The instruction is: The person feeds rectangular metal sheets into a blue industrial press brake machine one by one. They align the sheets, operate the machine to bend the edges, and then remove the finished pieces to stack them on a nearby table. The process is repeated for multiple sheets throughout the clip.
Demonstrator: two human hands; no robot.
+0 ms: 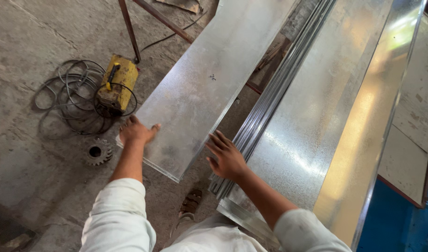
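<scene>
A long galvanised metal sheet (200, 88) runs from the near centre up to the far top. My left hand (135, 131) grips its near left corner, thumb on top. My right hand (227, 157) rests flat against the sheet's right edge near the same end, fingers spread. Just right of that hand lies a stack of folded metal strips (265, 107) on a wider pile of shiny sheets (316, 107). Both my sleeves are white.
On the concrete floor at left sit a yellow box-shaped tool (117, 83) with coiled grey cable (67, 100) and a steel gear (98, 151). Rust-coloured frame bars (130, 30) cross the top. A sandalled foot (190, 205) shows below. A blue surface (400, 224) lies bottom right.
</scene>
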